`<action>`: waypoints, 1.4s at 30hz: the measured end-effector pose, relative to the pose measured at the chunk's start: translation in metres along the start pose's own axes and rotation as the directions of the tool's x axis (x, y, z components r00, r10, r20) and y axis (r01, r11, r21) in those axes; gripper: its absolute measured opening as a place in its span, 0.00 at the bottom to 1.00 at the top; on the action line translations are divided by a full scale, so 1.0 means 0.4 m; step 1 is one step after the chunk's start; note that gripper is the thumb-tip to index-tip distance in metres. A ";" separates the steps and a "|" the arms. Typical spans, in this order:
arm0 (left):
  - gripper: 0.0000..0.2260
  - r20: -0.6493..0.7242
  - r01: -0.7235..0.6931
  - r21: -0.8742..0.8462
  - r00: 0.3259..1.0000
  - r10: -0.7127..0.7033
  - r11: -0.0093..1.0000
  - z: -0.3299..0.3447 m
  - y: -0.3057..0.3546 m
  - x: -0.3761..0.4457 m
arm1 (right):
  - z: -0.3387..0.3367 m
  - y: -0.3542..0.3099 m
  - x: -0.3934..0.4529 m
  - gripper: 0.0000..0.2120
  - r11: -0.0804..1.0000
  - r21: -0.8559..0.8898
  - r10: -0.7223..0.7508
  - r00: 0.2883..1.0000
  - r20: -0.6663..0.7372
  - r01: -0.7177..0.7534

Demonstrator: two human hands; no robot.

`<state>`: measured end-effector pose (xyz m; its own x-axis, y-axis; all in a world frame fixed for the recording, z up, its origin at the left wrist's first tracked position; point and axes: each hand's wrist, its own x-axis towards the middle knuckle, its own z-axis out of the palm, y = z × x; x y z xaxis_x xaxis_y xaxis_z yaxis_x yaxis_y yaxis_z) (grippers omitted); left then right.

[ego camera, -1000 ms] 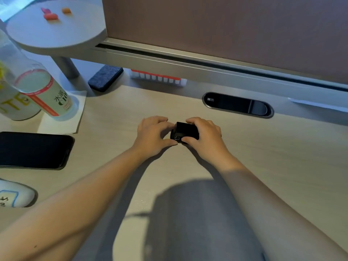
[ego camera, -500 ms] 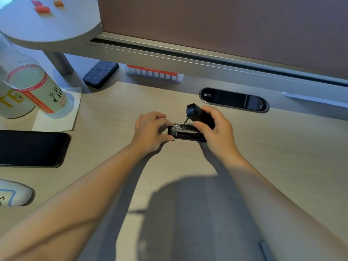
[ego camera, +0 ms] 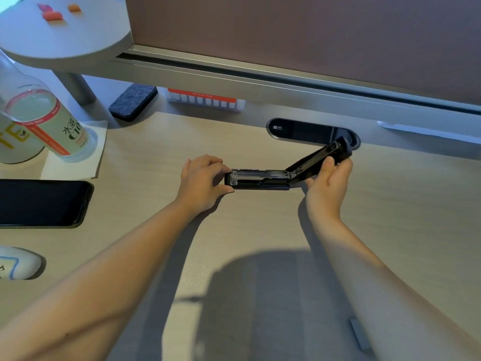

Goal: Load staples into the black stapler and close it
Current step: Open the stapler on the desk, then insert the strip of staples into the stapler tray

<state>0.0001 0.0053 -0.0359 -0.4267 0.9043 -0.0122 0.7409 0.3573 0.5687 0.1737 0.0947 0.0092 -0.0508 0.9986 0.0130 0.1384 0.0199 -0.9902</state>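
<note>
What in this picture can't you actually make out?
- Head view: whether staples already lie in the open stapler's channel; too small and glary.
- Its front end; the left hand covers it.
- The bottles' tops; the left edge cuts them off.
- The white object at lower left; cut off.
</note>
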 end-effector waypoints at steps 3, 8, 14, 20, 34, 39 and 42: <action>0.17 0.004 0.022 0.001 1.000 -0.022 1.000 0.000 0.006 -0.004 | -0.014 0.014 0.023 0.14 0.971 0.135 0.208 0.977 -0.053 -0.200; 0.17 -0.024 0.037 -0.025 0.999 -0.038 0.999 0.005 0.021 -0.029 | -0.042 0.036 0.053 0.11 0.887 0.179 0.418 0.905 0.084 -0.426; 0.17 -0.067 0.036 -0.026 0.997 -0.037 0.999 0.024 0.056 -0.109 | -0.141 0.054 -0.022 0.11 0.930 -0.363 0.150 0.959 0.241 -0.054; 0.18 -0.069 -0.011 0.034 0.998 0.013 0.999 0.065 0.074 -0.196 | -0.280 0.089 -0.154 0.23 0.594 -0.693 0.053 0.839 0.541 0.409; 0.17 -0.149 -0.032 0.074 0.988 0.043 0.997 0.115 0.149 -0.437 | -0.473 0.188 -0.393 0.11 0.519 -0.722 -0.259 0.889 0.377 0.457; 0.17 -0.144 -0.001 0.066 0.989 0.011 0.998 0.118 0.159 -0.466 | -0.470 0.201 -0.393 0.09 0.543 -0.692 -0.308 0.879 0.363 0.476; 0.17 -0.140 -0.004 0.064 0.990 0.013 0.998 0.115 0.164 -0.480 | -0.472 0.193 -0.401 0.09 0.574 -0.619 -0.351 0.844 0.406 0.536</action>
<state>0.1544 -0.1342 -0.0341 -0.4856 0.8672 0.1104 0.7740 0.3679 0.5153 0.3794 -0.0547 -0.0430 -0.4931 0.8160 0.3015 0.6641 0.5770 -0.4755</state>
